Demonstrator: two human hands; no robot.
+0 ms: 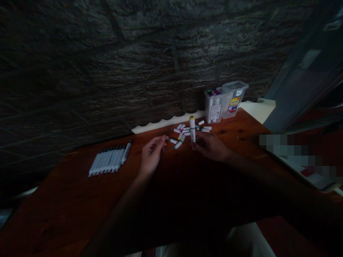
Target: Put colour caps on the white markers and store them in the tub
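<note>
My right hand (211, 145) grips a white marker (192, 127) with a yellow top, held upright over the wooden table (80, 200). My left hand (152, 152) is beside it to the left, fingertips pinched on a small dark piece that could be a cap. Between and behind the hands lies a scatter of several loose marker caps (184, 132) with coloured ends. A row of several capless white markers (110, 160) lies side by side further left.
Two clear plastic marker boxes stand at the back of the table: one (213, 103) holding markers, the other (233, 98) next to it. A dark stone-patterned wall (134, 64) rises behind. A white foam strip (166, 123) lines the table's rear edge.
</note>
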